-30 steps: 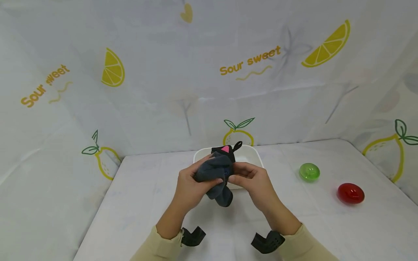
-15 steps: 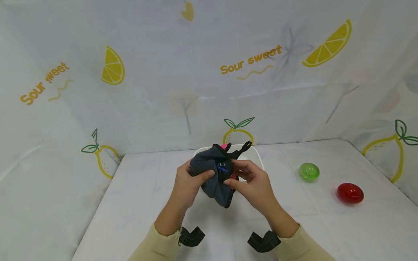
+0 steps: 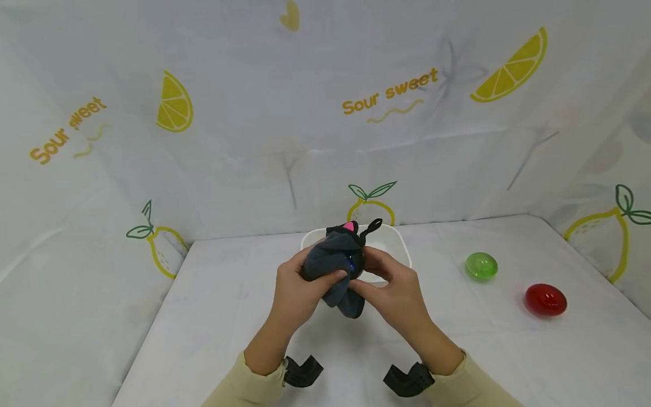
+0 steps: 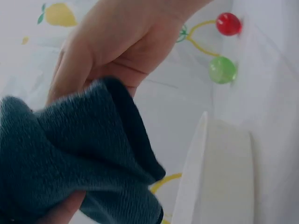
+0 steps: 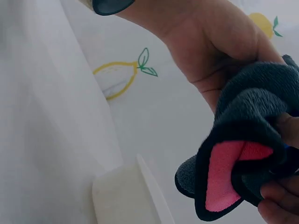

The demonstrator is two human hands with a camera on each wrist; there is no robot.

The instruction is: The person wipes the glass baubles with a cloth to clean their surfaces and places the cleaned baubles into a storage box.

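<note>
A white tub (image 3: 399, 244) is seen on the table (image 3: 213, 305), right behind the hands, and from the head view no contents can be made out in the part that shows; the rest is hidden by the hands and the cloth. Just in front of its near rim, a dark grey cloth (image 3: 333, 265) is held up off the table, gripped by the left hand (image 3: 297, 285) with thumb and fingers curled round the bundle, while the right hand (image 3: 394, 288) is closed against it from the other side, the hands brought together. A dark blue glossy ball (image 3: 352, 263) is glimpsed inside the folds in the head view. Off to the right, a green ball (image 3: 481, 267) and a red ball (image 3: 546, 299) lie on the table, well apart from the tub. The pink lining (image 5: 224, 175) is shown broadly by the right wrist view, only a small tip of it by the head view. The tub's rim (image 4: 196, 163) is caught edge-on by the left wrist view.
</note>
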